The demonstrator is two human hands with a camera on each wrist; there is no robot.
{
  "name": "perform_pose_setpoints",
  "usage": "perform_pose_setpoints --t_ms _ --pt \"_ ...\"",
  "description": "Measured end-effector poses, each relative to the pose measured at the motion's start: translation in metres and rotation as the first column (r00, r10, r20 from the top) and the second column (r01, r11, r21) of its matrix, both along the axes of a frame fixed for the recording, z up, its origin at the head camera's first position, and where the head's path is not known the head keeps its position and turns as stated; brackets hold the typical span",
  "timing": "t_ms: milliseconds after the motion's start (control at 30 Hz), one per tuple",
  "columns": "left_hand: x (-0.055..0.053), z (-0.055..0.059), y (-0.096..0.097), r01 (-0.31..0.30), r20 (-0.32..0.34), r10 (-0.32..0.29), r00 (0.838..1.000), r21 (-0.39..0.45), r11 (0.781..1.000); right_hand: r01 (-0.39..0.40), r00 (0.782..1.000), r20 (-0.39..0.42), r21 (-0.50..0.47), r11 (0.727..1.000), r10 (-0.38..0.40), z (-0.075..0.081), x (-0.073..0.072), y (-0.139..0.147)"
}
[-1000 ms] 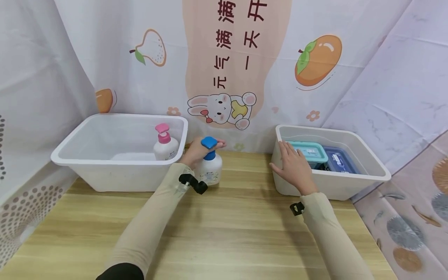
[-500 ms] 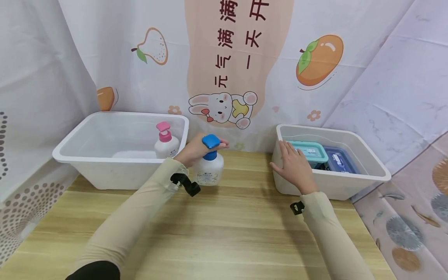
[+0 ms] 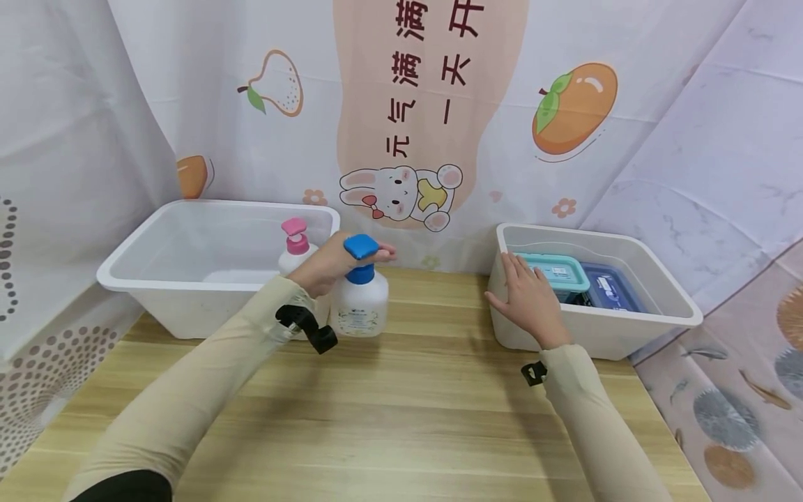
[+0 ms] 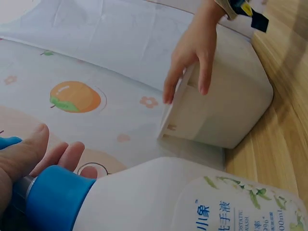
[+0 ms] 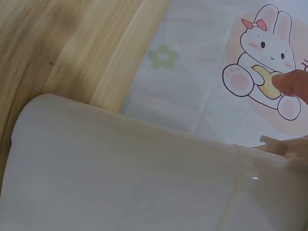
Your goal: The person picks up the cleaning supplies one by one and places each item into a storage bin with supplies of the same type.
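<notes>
In the head view my left hand (image 3: 332, 263) holds a white hand-soap pump bottle (image 3: 360, 307) with a blue pump by its neck. The bottle is upright, close to the right end of the left white bin (image 3: 188, 286); whether its base touches the table I cannot tell. In the left wrist view its blue collar (image 4: 57, 197) and labelled body (image 4: 192, 197) fill the lower part. A second pump bottle (image 3: 296, 244), with a pink pump, stands inside the left bin, partly behind my hand. My right hand (image 3: 533, 300) rests with straight fingers on the rim of the right bin (image 3: 627, 328), thumb outside.
The right bin contains a teal-lidded box (image 3: 558, 272) and a dark blue-lidded box (image 3: 608, 287). Both bins stand at the back of the wooden table (image 3: 408, 404), before a printed curtain (image 3: 489, 174). Wood surface lies between them.
My left hand and forearm have moved left, taking the blue-pump bottle closer to the left bin. The right hand stays on the right bin's rim.
</notes>
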State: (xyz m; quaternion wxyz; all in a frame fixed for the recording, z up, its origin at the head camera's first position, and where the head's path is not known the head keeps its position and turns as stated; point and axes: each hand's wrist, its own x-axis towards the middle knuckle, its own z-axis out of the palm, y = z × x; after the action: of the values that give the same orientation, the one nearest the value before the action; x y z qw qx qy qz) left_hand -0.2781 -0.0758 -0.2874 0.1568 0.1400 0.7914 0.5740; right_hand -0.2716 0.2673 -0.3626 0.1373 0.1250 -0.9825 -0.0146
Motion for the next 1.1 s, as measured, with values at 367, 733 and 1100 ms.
perform_pose_setpoints --t_ms 367,733,1100 --pt "0.003 0.028 -0.022 0.017 -0.093 -0.013 0.996 0.039 0.999 -0.005 1.000 -0.001 -0.005 1.000 0.005 -0.001 0.000 0.000" --pt "0.007 0.060 -0.029 0.016 -0.110 0.001 0.994 0.154 0.988 -0.008 1.000 -0.003 0.006 1.000 0.008 0.000 0.001 0.001" --pt "0.010 0.094 -0.047 -0.041 -0.070 0.054 0.996 0.173 0.984 -0.016 1.000 -0.002 0.012 1.000 0.016 0.000 -0.001 0.001"
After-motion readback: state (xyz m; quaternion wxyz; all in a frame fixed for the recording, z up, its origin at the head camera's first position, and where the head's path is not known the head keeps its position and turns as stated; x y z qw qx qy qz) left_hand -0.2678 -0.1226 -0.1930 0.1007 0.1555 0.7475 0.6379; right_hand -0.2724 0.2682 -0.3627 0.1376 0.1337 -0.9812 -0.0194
